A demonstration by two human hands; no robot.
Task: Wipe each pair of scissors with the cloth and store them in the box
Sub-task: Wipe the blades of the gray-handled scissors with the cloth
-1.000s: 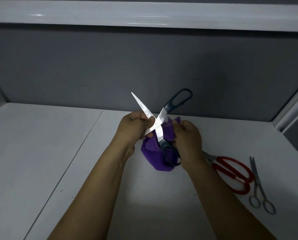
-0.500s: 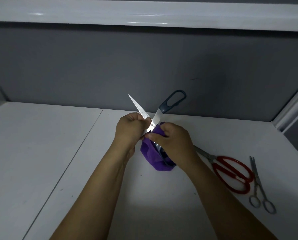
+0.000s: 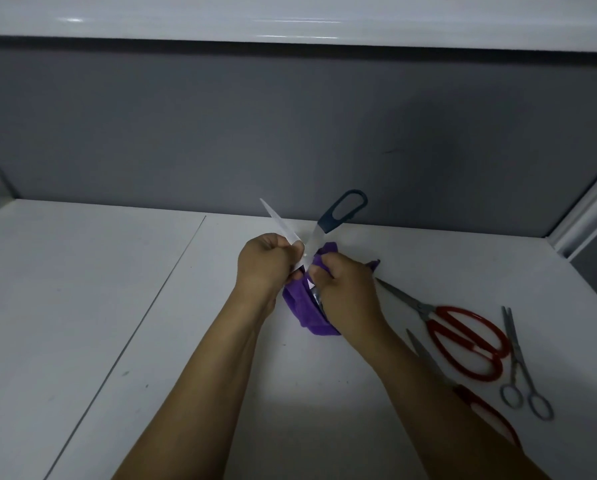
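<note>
- The left hand (image 3: 266,268) clenches one bare blade of the open steel scissors with dark blue plastic handles (image 3: 326,224), held above the white table (image 3: 117,306).
- The right hand (image 3: 349,289) grips the crumpled purple cloth (image 3: 304,306) against the scissors' lower half.
- Large red-handled scissors (image 3: 428,309) and small all-metal scissors (image 3: 515,351) lie at 4 o'clock from the hands.

The white table (image 3: 82,306) carried a thin dark seam (image 3: 151,299) running from its rear edge toward the near left. A few small dark specks (image 3: 125,372) marked the surface. On the right side lay large red-handled scissors (image 3: 463,337), closed, tips toward the centre. Small steel scissors (image 3: 519,362) lay just beside them, on the right. A second red-handled pair (image 3: 477,403) lay nearer, only partly in view.
</note>
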